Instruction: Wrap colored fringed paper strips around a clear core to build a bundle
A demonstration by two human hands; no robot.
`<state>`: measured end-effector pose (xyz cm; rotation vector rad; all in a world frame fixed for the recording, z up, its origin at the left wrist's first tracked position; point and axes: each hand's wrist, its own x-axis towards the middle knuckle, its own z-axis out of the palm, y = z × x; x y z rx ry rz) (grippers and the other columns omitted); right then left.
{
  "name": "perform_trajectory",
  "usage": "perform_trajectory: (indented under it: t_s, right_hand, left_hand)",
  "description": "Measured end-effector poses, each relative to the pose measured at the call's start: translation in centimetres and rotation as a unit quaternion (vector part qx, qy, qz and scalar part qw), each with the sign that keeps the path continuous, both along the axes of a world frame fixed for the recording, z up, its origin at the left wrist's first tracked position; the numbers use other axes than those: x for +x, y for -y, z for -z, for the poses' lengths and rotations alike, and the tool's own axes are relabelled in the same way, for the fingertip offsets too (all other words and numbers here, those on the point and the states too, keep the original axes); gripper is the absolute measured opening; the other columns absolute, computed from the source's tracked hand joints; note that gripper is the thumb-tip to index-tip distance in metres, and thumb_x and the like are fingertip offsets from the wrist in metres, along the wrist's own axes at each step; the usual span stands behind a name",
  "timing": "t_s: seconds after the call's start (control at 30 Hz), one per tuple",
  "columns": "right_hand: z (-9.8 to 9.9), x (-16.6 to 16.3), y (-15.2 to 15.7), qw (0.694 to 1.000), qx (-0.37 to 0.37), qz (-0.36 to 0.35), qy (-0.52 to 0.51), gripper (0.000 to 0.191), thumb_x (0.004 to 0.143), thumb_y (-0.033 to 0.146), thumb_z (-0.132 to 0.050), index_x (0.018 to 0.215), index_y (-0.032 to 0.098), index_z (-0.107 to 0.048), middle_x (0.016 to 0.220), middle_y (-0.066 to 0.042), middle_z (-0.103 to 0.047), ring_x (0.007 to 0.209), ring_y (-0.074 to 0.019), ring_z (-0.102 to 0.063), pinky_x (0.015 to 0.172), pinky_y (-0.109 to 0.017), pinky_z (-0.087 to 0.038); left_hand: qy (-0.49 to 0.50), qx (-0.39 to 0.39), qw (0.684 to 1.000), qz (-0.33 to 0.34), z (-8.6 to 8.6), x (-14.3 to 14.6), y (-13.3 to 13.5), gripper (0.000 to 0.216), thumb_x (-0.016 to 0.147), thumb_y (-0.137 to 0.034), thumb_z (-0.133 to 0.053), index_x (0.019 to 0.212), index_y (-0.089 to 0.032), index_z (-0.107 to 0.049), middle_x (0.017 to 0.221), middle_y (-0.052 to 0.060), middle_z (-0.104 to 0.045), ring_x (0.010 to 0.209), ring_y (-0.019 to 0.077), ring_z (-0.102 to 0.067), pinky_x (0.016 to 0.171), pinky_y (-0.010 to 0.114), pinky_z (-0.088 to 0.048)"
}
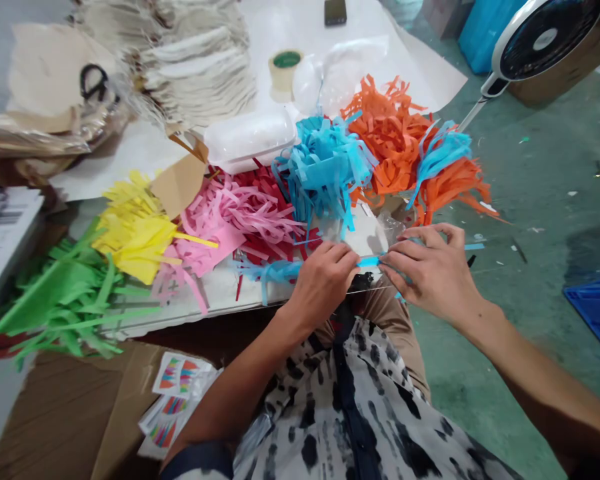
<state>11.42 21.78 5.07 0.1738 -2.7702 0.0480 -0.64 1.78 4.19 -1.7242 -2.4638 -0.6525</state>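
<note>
My left hand (325, 280) and my right hand (430, 267) meet at the table's front edge, both pinched on a bundle of blue paper strips (368, 261) held between them. The strips trail off to the left (270, 272) past my left hand. A clear plastic bag (375, 230) lies just behind my fingers. Behind it lies a heap of blue fringed paper (325, 167).
Piles of cut paper cover the table: green (65, 293), yellow (135, 230), pink (230, 217), red (267, 183), orange (405, 143). Farther back are a white plastic box (250, 137), a tape roll (284, 70), a phone (335, 12) and scissors (94, 81). A fan (545, 33) stands on the floor at right; printed cards (175, 393) lie below.
</note>
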Motion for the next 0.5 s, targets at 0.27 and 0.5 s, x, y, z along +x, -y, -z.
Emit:
perform_trajectory:
  t_s: [0.27, 0.5]
  right_hand:
    - [0.6, -0.6, 0.0, 0.999, -0.027, -0.022, 0.005, 0.013, 0.104, 0.029, -0.062, 0.103, 0.03, -0.075, 0.107, -0.001, -0.079, 0.114, -0.0257, -0.064, 0.117, -0.053, -0.03]
    - [1.1, -0.5, -0.2, 0.998, -0.058, -0.016, 0.011, 0.015, 0.105, 0.031, -0.059, 0.101, 0.028, -0.073, 0.104, -0.003, -0.077, 0.111, -0.0264, -0.064, 0.116, -0.053, -0.031]
  left_hand:
    - [-0.043, 0.011, 0.999, -0.018, 1.1, -0.4, 0.7, 0.011, 0.106, -0.025, -0.058, 0.103, -0.018, -0.067, 0.103, 0.006, -0.072, 0.092, 0.0215, -0.059, 0.082, 0.035, -0.05]
    - [-0.071, 0.007, 0.997, -0.032, 1.5, -0.3, 1.0, 0.007, 0.104, -0.024, -0.062, 0.104, -0.02, -0.068, 0.106, 0.005, -0.072, 0.094, 0.0226, -0.058, 0.081, 0.035, -0.047]
